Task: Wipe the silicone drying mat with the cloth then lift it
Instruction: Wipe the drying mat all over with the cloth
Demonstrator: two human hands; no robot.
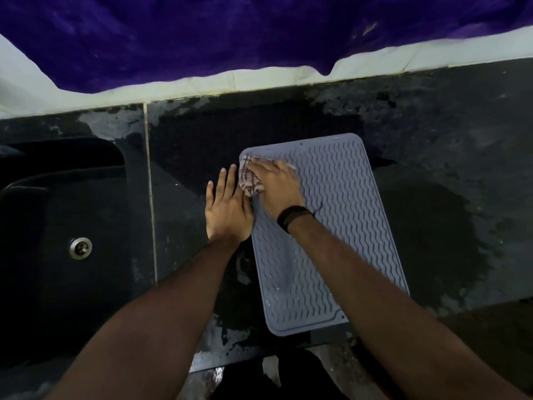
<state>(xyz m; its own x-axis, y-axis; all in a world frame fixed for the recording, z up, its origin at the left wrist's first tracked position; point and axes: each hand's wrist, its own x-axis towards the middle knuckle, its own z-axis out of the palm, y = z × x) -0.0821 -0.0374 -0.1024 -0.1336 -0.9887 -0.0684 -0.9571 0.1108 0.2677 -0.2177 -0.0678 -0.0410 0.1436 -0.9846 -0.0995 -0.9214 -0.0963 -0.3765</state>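
Mat lies flat on wet dark counter.

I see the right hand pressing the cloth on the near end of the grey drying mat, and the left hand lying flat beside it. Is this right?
Not quite. In the head view the right hand presses the cloth on the far left corner of the grey drying mat, not the near end. The left hand does lie flat beside it, at the mat's left edge.

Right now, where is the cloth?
In the head view, the cloth lies bunched under the right hand on the mat's far left corner.
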